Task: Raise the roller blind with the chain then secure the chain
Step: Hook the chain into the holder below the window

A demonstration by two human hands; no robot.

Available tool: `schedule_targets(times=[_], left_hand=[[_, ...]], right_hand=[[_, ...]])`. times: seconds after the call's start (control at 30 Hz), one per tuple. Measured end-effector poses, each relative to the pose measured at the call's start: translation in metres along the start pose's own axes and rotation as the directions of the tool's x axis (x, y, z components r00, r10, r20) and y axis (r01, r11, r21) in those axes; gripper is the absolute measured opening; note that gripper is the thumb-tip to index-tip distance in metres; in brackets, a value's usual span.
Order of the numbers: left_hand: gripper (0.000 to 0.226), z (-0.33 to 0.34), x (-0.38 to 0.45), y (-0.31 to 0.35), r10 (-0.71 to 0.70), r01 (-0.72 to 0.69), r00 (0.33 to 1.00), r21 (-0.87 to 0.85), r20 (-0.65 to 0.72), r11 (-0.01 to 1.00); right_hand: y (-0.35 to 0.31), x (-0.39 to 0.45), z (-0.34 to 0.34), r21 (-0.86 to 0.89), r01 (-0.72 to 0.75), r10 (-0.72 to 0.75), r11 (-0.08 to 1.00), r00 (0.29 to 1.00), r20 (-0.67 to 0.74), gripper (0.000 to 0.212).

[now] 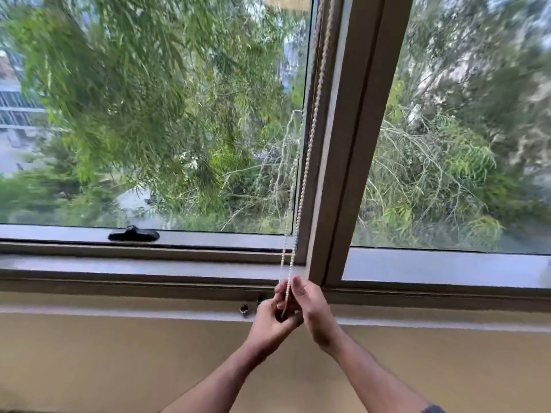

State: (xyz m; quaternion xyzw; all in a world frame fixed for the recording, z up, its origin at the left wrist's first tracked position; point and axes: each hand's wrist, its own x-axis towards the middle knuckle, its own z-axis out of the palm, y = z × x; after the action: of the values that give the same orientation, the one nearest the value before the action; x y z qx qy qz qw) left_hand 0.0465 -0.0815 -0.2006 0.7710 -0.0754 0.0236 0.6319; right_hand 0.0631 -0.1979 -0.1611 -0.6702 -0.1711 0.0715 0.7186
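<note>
A white beaded chain (pixel 307 162) hangs in two strands down the left side of the brown window post (pixel 348 144). The roller blind's bottom edge (pixel 287 0) shows only at the very top of the left pane. Both hands meet at the chain's lower end, just below the sill. My left hand (pixel 269 321) is closed around the bottom of the loop. My right hand (pixel 310 308) pinches the strands slightly higher, thumb up. A small metal chain hook (pixel 244 309) sits on the wall ledge just left of my hands.
A black window latch (pixel 133 234) lies on the lower frame of the left pane. The sill (pixel 149 268) runs across the view, with a tan wall (pixel 119 362) below it. Trees fill both panes outside.
</note>
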Motion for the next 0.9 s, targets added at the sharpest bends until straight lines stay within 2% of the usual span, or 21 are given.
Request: schedule_targets(times=[0.1,0.2,0.27,0.37,0.47,0.57,0.77,0.9], left_hand=[[0.020,0.000,0.016,-0.007,-0.044,0.040,0.998,-0.071,-0.047,0.997],[0.030,0.024,0.048,-0.016,-0.101,0.093,0.990,-0.084,-0.096,0.992],[0.031,0.023,0.038,-0.018,-0.137,0.125,0.982,-0.100,-0.128,0.987],[0.030,0.023,0.024,-0.028,-0.181,0.153,0.961,-0.141,-0.211,0.978],[0.036,0.009,0.021,-0.031,-0.170,0.110,0.947,-0.223,-0.272,0.969],[0.048,0.006,0.020,-0.028,-0.113,0.049,0.956,-0.230,-0.272,0.972],[0.049,0.009,0.033,-0.016,-0.154,0.042,0.943,-0.356,-0.294,0.934],[0.037,-0.005,0.025,-0.032,-0.159,-0.011,0.893,-0.373,-0.421,0.928]], right_hand=[[0.002,0.013,0.001,-0.024,0.016,-0.017,1.000,0.999,-0.046,0.068],[0.012,0.038,-0.030,0.016,-0.010,0.012,1.000,0.988,-0.155,0.051],[0.015,0.034,-0.025,-0.058,0.005,-0.014,0.998,0.989,-0.150,0.037],[0.026,0.029,-0.016,-0.174,0.050,-0.066,0.983,0.994,-0.089,0.031],[0.029,0.032,-0.007,-0.348,0.152,-0.189,0.925,0.979,-0.074,0.030],[0.032,0.032,-0.009,-0.478,0.196,-0.257,0.856,0.964,-0.067,0.027],[0.046,0.038,-0.026,-0.449,0.085,-0.191,0.889,0.962,-0.196,0.027],[0.072,0.031,-0.022,-0.498,-0.063,-0.088,0.865,0.958,-0.274,0.016]])
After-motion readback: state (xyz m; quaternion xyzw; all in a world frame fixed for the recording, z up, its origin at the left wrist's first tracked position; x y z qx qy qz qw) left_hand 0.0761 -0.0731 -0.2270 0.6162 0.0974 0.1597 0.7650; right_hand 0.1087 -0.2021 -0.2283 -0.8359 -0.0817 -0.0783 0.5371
